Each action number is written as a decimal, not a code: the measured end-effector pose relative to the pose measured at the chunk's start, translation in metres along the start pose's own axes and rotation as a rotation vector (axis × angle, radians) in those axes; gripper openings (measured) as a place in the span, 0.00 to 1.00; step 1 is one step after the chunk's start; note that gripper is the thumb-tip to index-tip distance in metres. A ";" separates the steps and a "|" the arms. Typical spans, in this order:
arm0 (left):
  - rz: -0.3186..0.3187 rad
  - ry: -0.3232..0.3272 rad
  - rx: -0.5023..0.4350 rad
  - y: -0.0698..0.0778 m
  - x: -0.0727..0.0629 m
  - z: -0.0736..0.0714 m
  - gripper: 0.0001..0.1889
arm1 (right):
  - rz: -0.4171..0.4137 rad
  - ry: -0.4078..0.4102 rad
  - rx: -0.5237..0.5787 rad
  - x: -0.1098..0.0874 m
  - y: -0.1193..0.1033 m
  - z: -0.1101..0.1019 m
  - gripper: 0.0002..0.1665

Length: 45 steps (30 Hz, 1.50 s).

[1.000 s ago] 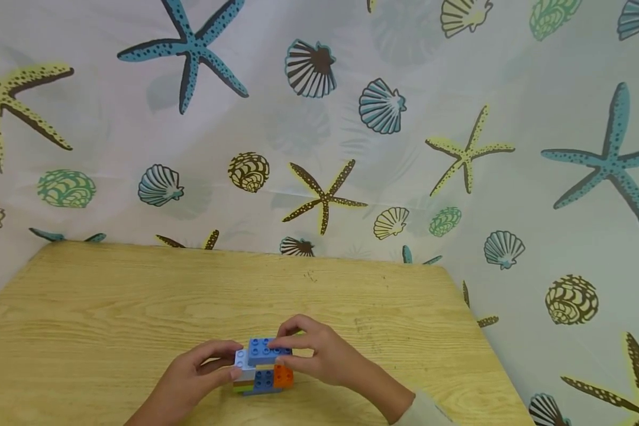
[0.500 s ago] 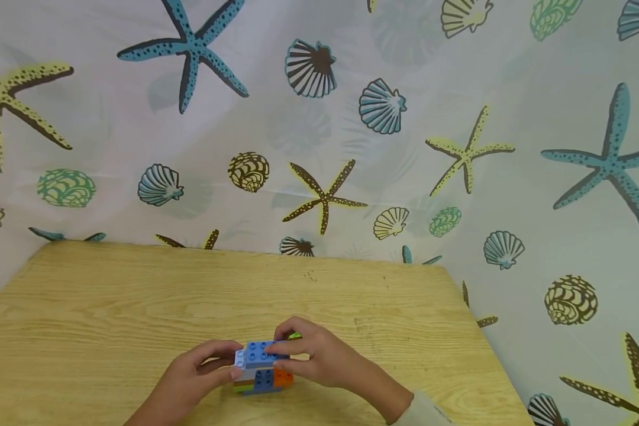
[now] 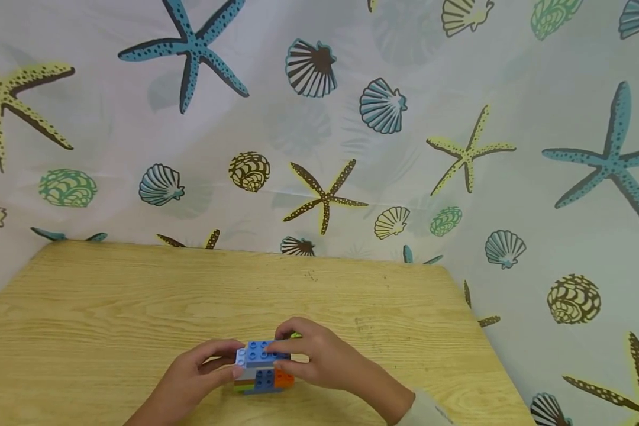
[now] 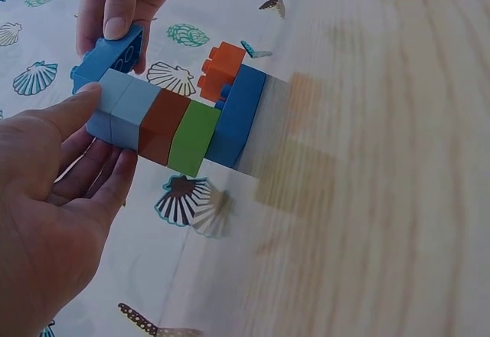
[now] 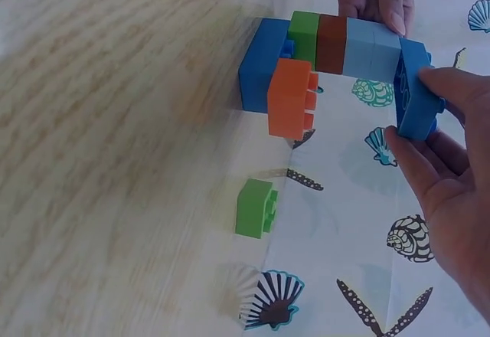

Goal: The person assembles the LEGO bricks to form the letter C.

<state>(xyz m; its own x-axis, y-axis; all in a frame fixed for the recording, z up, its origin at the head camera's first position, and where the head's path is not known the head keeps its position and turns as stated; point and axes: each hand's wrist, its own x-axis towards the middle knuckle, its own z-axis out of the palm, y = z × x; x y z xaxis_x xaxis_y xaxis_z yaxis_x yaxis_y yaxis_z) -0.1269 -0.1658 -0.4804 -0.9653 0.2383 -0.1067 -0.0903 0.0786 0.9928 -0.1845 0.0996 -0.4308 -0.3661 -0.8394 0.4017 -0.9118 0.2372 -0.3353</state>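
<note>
A stack of toy building bricks stands on the table: a long blue base brick (image 4: pixel 243 111), then a green brick (image 4: pixel 193 138), a brown brick (image 4: pixel 163 126) and light blue bricks (image 4: pixel 126 107). An orange brick (image 5: pixel 289 99) sits on the base's other end. My left hand (image 3: pixel 194 373) grips the light blue bricks between thumb and fingers. With thumb and fingers, my right hand (image 3: pixel 319 355) pinches the upper blue brick (image 3: pixel 258 353), which lies over the top light blue brick and overhangs toward the right. Its hollow underside shows in the left wrist view.
A loose green brick (image 5: pixel 254 208) stands on the table behind the right hand, mostly hidden in the head view. The wooden table (image 3: pixel 138 290) reaches back to a hanging cloth (image 3: pixel 245 118) printed with shells and starfish.
The upper blue brick has shifted slightly left and down with my right hand, closing up to the stack. My left hand has stayed in place.
</note>
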 end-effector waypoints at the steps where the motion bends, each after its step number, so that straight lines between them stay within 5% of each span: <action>1: 0.002 -0.002 0.002 0.000 0.000 0.000 0.29 | 0.013 0.002 0.013 0.000 0.000 0.001 0.13; 6: -0.002 0.005 0.022 -0.001 0.000 0.000 0.30 | 0.107 0.006 0.125 -0.004 0.000 0.002 0.15; 11: 0.032 0.044 0.139 0.004 0.000 0.003 0.27 | 0.231 0.119 0.245 -0.009 0.005 -0.003 0.14; 16: 0.082 0.046 0.240 0.009 0.003 0.005 0.25 | 0.482 0.207 0.362 -0.013 0.024 -0.003 0.12; 21: 0.123 0.048 0.294 0.012 0.007 0.010 0.23 | 0.659 0.147 0.382 -0.016 0.047 0.007 0.12; 30: 0.144 0.049 0.332 0.015 0.009 0.011 0.20 | 0.760 -0.058 0.300 -0.013 0.070 0.028 0.14; 38: 0.379 0.037 0.397 0.009 0.007 0.009 0.13 | 0.798 -0.114 0.161 -0.007 0.069 0.035 0.13; 45: 0.474 0.092 0.435 0.002 0.008 0.010 0.13 | 0.766 -0.129 0.063 -0.002 0.070 0.036 0.11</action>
<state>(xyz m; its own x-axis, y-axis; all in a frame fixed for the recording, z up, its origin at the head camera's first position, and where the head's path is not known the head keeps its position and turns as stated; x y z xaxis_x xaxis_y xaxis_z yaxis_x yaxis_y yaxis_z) -0.1320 -0.1536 -0.4800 -0.8950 0.2610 0.3618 0.4393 0.3745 0.8166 -0.2406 0.1000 -0.4861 -0.8617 -0.5035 -0.0626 -0.3992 0.7489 -0.5289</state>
